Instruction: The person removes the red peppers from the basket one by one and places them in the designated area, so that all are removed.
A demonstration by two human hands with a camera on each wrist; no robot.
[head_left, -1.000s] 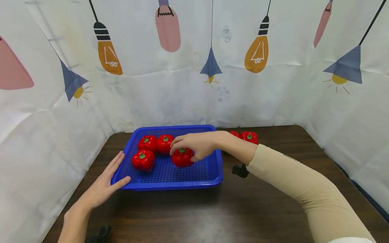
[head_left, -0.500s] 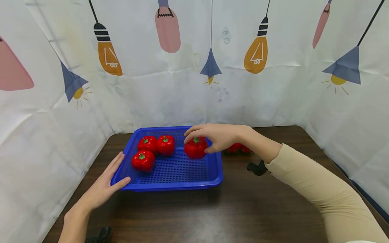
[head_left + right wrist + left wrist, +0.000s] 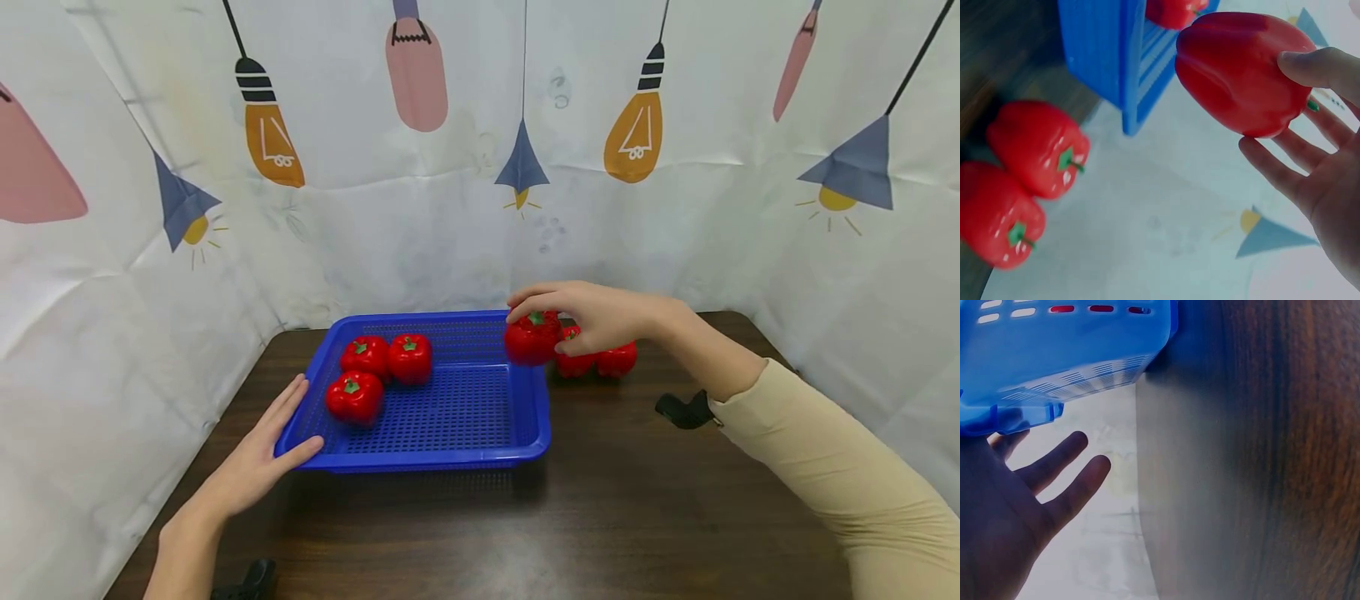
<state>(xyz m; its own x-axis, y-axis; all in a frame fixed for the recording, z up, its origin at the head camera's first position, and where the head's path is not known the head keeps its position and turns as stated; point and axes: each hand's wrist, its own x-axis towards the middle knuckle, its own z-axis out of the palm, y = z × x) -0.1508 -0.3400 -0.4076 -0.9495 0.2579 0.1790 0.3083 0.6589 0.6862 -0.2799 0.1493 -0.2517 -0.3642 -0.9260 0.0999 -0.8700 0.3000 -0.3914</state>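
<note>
My right hand (image 3: 600, 315) pinches a red bell pepper (image 3: 532, 340) between thumb and fingers, above the right rim of the blue basket (image 3: 420, 460). In the right wrist view this held pepper (image 3: 1241, 75) hangs clear of the basket wall (image 3: 1100, 56). My left hand (image 3: 243, 471) lies with straight fingers against the basket's left rim, thumb at the front corner. From below, the left wrist view shows that hand (image 3: 1016, 500) spread beside the basket's side. Three red bell peppers, one of them the front pepper (image 3: 355, 397), sit in the basket's left half.
To the basket's right, two more red bell peppers stand on the dark wooden table (image 3: 600, 517), a nearer one (image 3: 1038, 150) beside another (image 3: 1000, 215). A white printed cloth (image 3: 450, 250) encloses the table at the back and sides.
My right hand has lifted the bell pepper out of the basket's middle and carried it right and up to the right rim. The left hand has stayed in place.
</note>
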